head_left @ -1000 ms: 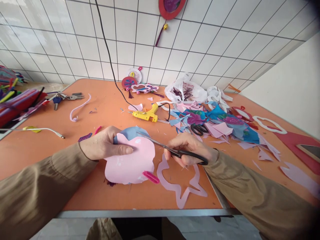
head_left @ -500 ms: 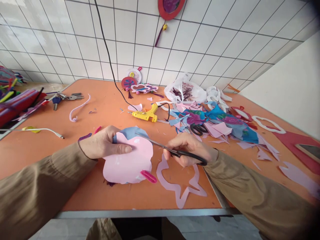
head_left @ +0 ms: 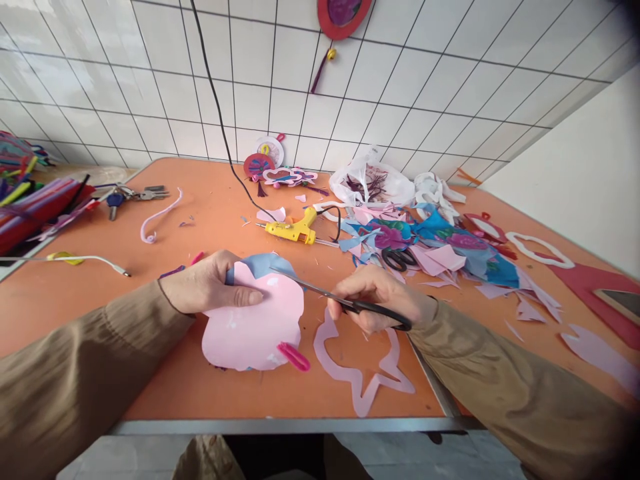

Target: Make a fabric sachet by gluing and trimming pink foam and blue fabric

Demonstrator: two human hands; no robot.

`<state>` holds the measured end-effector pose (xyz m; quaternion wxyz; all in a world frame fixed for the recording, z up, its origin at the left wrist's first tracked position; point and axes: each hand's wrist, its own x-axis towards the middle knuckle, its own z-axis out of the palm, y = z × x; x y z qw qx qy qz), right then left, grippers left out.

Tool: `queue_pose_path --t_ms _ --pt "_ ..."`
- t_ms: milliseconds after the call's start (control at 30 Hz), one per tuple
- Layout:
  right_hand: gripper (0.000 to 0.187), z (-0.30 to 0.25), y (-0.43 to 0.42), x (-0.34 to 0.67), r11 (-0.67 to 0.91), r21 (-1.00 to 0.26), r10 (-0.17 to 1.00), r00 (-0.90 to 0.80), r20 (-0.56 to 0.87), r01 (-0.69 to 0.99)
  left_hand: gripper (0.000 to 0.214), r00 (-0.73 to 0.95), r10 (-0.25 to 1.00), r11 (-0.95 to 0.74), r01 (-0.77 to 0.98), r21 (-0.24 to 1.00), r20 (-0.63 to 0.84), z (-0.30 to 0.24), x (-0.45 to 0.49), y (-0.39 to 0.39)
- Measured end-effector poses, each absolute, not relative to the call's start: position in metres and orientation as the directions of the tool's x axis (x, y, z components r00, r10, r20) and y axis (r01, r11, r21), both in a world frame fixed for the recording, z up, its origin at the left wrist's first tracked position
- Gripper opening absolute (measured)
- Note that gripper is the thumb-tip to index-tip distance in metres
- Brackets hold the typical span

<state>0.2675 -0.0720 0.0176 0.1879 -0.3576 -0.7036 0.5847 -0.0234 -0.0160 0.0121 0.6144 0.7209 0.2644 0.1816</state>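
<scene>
My left hand (head_left: 213,283) grips a pink scalloped paper shape (head_left: 257,320), thumb on top and fingers hidden beneath. Blue fabric (head_left: 265,265) sticks out past the shape's far edge, and a bright pink pipe cleaner loop (head_left: 294,357) juts from its lower right. In my right hand (head_left: 373,293) is a pair of scissors (head_left: 383,313) with black handles. Their blades lie over the blue piece at the upper right edge of the pink shape. Just right of it, a pink fish-shaped paper frame (head_left: 367,391) rests flat on the orange table (head_left: 165,393).
Behind my hands lies a yellow glue gun (head_left: 293,231) with a black cord. Fabric and paper scraps (head_left: 440,250), with another pair of scissors (head_left: 397,259), cover the right side. A white plastic bag (head_left: 373,180) sits at the back. Keys (head_left: 115,200) and a white cable (head_left: 95,259) are left.
The pink shape has turned slightly in my left hand, its lower part and the pipe cleaner loop shifting a little left. The scissors stay nearly in place.
</scene>
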Motion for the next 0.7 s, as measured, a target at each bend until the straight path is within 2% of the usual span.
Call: queue_pose_path --t_ms 300,500,700 --pt "0.042 0.0137 -0.0700 0.2707 0.092 -0.946 0.715 -0.682 -0.154 0.310 0.033 0.790 0.609 -0.084 0.152 0.985 -0.071 0.0163 -0.0218 -0.0170" --pt "0.055 0.0126 -0.0700 0.2676 0.068 -0.961 0.707 -0.693 -0.143 0.268 0.035 0.793 0.601 -0.094 0.194 0.977 -0.100 0.0177 -0.0222 -0.0171" --pt "0.059 0.0131 -0.0698 0.2672 0.004 -0.983 0.608 -0.781 -0.144 0.185 0.038 0.800 0.593 -0.106 0.193 0.975 -0.094 0.0167 -0.0221 -0.0163"
